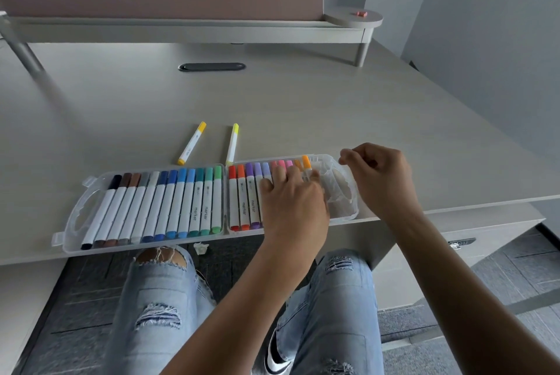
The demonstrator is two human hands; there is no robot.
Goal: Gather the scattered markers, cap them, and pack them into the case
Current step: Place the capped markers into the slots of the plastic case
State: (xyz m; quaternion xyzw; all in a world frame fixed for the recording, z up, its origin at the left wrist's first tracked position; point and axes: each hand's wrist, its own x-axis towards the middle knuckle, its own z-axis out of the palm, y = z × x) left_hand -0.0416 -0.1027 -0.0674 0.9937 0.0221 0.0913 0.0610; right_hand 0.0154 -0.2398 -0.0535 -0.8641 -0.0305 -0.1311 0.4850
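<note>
While the clear case (145, 241) lies open at the desk (303, 102) edge, left hand (292, 193) presses flat fingers on the pink markers; right hand (378, 174) curled, grip unclear. Two yellow markers (212, 143) loose on desk behind.
</note>
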